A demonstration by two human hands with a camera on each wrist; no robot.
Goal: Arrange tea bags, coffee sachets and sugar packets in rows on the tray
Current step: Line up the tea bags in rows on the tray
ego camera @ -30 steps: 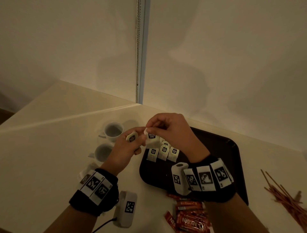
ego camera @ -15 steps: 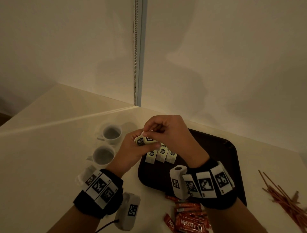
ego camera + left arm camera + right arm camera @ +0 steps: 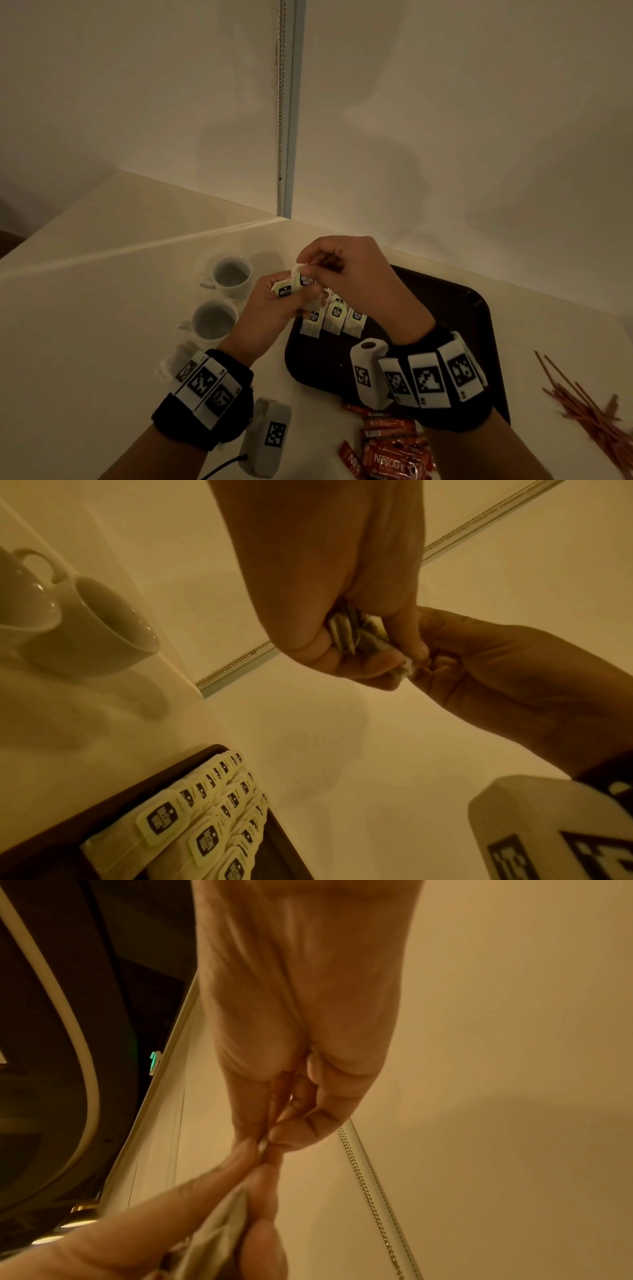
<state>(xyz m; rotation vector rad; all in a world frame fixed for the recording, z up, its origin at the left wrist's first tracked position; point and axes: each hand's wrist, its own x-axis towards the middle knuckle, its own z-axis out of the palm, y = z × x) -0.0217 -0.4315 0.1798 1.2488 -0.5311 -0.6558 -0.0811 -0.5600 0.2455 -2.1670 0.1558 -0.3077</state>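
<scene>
1. Red coffee sachets [image 3: 394, 455] lie in a loose heap on the pale table [image 3: 85, 342], nearest the person, just off the tray's near edge.
2. Thin reddish sticks [image 3: 589, 407] lie scattered on the table to the right, apart from the tray.
3. The dark tray [image 3: 455, 318] sits on the table between the sachets and the wall; tea bags [image 3: 334, 317] lie on its left part, in overlapping rows running away along its left edge [image 3: 205, 837].
4. Both wrists wear black bands with white coded blocks.
5. The left hand [image 3: 274, 308] is raised above the tray's left edge, fingers curled round a small bunch of tea bags [image 3: 296, 284]; the left-wrist view shows the paper edges bunched between thumb and fingers [image 3: 356, 639].
6. The right hand [image 3: 356, 270] meets it from the right, above the tray, with thumb and forefinger pinched together on one bag of that bunch [image 3: 263, 1144]; whether it grips the tag or the string cannot be told.
7. Two white cups [image 3: 222, 298] stand on the table left of the tray, one behind the other, near the left hand but apart from it.
8. Behind everything stands a plain wall with a bead chain [image 3: 281, 102] hanging down beside a pale vertical strip.
</scene>
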